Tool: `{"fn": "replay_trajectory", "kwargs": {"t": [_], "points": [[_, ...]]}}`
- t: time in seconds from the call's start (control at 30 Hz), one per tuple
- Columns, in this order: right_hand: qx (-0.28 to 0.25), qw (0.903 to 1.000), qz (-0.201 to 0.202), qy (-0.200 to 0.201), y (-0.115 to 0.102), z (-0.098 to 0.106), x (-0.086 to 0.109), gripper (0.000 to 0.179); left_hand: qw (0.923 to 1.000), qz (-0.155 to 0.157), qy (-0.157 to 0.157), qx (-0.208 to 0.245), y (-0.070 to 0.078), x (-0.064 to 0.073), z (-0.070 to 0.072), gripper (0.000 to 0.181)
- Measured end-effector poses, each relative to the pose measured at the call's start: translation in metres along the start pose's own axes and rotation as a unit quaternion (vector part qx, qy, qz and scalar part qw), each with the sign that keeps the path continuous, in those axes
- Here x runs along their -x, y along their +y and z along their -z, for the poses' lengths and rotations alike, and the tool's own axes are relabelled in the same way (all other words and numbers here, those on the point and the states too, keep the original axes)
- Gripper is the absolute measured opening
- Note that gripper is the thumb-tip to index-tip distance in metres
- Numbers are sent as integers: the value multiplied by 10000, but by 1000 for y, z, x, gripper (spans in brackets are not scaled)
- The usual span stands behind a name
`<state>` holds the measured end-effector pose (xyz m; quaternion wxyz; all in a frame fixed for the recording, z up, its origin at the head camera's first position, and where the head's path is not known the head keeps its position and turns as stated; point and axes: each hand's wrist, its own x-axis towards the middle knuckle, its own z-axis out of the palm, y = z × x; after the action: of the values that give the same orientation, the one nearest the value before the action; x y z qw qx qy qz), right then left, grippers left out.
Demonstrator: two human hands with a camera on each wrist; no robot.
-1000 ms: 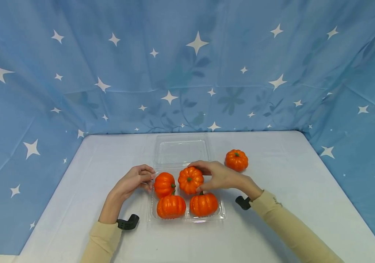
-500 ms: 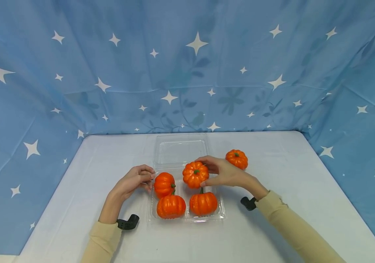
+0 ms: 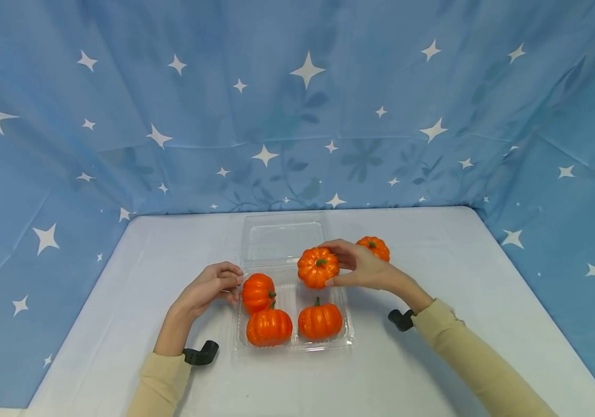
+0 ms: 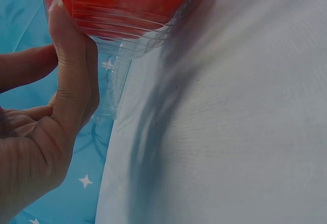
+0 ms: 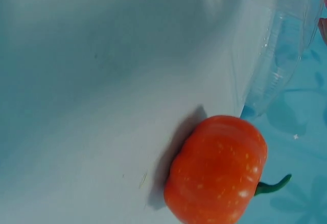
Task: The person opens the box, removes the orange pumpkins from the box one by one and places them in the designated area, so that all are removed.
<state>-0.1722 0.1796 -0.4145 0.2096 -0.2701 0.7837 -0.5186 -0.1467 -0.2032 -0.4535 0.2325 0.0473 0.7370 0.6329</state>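
My right hand (image 3: 362,266) grips a small orange pumpkin (image 3: 317,269) with a green stem, fingers behind it and thumb in front. That pumpkin is over the back right part of a clear plastic clamshell container (image 3: 323,347). Inside stand a back left pumpkin (image 3: 258,293), a front left pumpkin (image 3: 269,328) and a front right pumpkin (image 3: 320,322). My left hand (image 3: 207,289) touches the container's left side with its fingertips, as the left wrist view shows a fingertip (image 4: 57,4) against the clear wall. The right wrist view hardly shows the right hand.
Another pumpkin (image 3: 374,248) sits on the white table (image 3: 422,243), partly behind my right hand; it shows large in the right wrist view. The container's clear lid (image 3: 283,219) lies folded back behind it. A blue star-patterned curtain (image 3: 214,104) surrounds the table.
My right hand has lifted its pumpkin from the container's back right part, upward and slightly right, and now covers more of the loose pumpkin. The left hand stays at the container's side.
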Motion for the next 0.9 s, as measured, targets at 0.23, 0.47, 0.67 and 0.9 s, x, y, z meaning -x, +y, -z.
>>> {"fn": "replay_trajectory", "kwargs": {"t": [0.23, 0.47, 0.67, 0.9], "points": [[5, 9998, -80, 159, 0, 10, 7, 73, 10000, -37, -22, -25, 2, 1, 0, 31], [-169, 9994, -203, 235, -3, 20, 16, 73, 10000, -3, -28, 8, 3, 2, 0, 31], [87, 9987, -269, 416, -4, 27, 23, 71, 10000, -24, 8, -5, 3, 1, 1, 30], [313, 9955, -487, 753, -1, 38, 33, 71, 10000, 44, 11, 16, 1, 0, 1, 29]]}}
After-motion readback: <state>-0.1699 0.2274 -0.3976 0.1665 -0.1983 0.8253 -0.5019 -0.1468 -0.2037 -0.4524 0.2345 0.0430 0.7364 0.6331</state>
